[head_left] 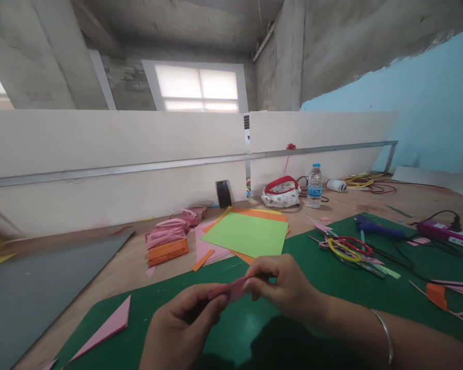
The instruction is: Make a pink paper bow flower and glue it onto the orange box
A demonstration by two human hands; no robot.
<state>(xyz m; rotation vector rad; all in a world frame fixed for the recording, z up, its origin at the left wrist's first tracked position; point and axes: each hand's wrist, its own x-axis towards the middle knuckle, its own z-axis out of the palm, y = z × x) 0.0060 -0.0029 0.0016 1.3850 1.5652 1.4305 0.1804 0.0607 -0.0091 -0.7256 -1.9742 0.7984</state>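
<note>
A wide wooden counter (111, 272) is seen, and on it a dark green cutting mat (332, 288) is spread beneath the work. Further back, a stack of coloured paper sheets (247, 234) is laid with a green one on top, and a bundle of pink and orange strips (165, 241) is piled to its left. A pink paper triangle (106, 326) is left on the mat's near left corner. Scissors (347, 249) with red and yellow handles are lying to the right, with a blue glue gun (378, 228) just beyond them.

Above the mat, low in the middle of the view, the left hand (181, 326) and the right hand (285, 288) are brought together. A small pink paper strip (233, 290) is held between them, each end pinched by thumb and fingers pressed together.

The strip is judged light, thin and easily creased (it would tear if pulled hard), so it is best gripped near its ends, gently.
</note>
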